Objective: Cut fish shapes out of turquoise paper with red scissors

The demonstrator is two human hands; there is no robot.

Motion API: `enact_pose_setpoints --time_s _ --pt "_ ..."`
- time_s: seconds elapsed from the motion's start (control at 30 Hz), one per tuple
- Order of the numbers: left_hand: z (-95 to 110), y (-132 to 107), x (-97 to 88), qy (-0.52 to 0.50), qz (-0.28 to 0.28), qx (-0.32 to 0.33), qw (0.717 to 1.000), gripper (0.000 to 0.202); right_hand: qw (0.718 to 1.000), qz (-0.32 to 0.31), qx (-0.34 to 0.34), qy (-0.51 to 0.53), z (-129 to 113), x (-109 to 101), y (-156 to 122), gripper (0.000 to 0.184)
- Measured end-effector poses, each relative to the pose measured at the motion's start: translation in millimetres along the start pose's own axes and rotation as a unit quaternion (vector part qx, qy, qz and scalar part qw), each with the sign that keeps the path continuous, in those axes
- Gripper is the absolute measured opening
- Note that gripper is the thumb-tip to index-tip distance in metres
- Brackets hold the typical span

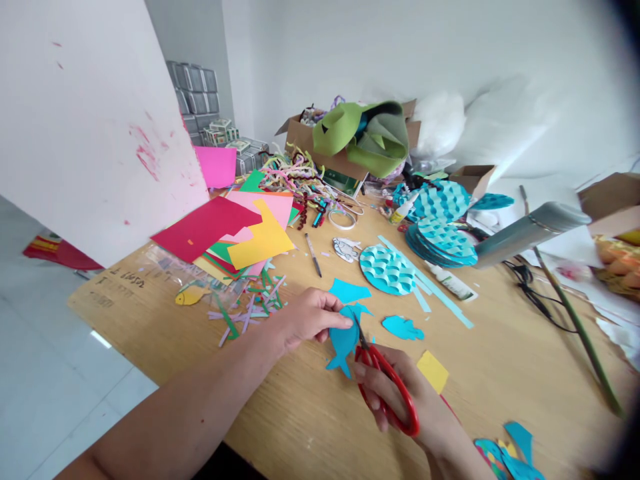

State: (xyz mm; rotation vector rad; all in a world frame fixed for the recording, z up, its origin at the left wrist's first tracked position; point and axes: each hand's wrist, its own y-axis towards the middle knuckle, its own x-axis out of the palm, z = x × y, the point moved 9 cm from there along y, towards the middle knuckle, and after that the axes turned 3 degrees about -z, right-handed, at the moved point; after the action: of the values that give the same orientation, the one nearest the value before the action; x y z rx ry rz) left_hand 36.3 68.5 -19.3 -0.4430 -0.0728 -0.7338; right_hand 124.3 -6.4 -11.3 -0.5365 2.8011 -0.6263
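Pinched in my left hand (316,317) is a blue paper fish (344,341), its forked tail toward me. My right hand (395,383) grips red-handled scissors (385,380), and their dark blades meet the fish's right edge near my left fingertips. Just behind the fish lies a blue paper scrap (350,290). To the right rests another blue fish cutout (403,327), with a yellow paper piece (433,371) nearer my right hand. A white fish cutout with drawn lines (346,249) lies farther back, beside a round teal disc with wavy paper scales (387,269).
Coloured paper sheets (210,230) and thin paper strips (250,307) cover the table's left. A pen (313,255), a glue bottle (453,283) and a grey thermos (533,233) stand or lie farther back. Behind them is a cardboard box with green felt (360,133).
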Motion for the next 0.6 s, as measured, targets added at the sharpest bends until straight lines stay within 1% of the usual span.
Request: enact_pose_setpoints --time_s 0.07,0.2,0.33,0.6 --pt "-0.2 0.5 0.2 0.006 -0.003 0.006 1.0 0.028 1.0 -0.002 0.004 0.0 1.3 0.1 0.1 0.024" --pt "-0.8 1.6 0.6 0.007 -0.009 0.014 1.0 0.028 1.0 -0.001 0.003 -0.005 1.6 0.0 0.7 0.032" --pt "-1.9 2.3 0.8 0.003 -0.011 0.013 1.0 0.029 1.0 0.003 -0.005 -0.002 -0.9 -0.1 1.4 0.034" --pt "-2.5 3.4 1.3 0.005 -0.012 0.02 1.0 0.028 0.999 0.004 0.001 -0.039 -2.8 0.2 0.3 0.04"
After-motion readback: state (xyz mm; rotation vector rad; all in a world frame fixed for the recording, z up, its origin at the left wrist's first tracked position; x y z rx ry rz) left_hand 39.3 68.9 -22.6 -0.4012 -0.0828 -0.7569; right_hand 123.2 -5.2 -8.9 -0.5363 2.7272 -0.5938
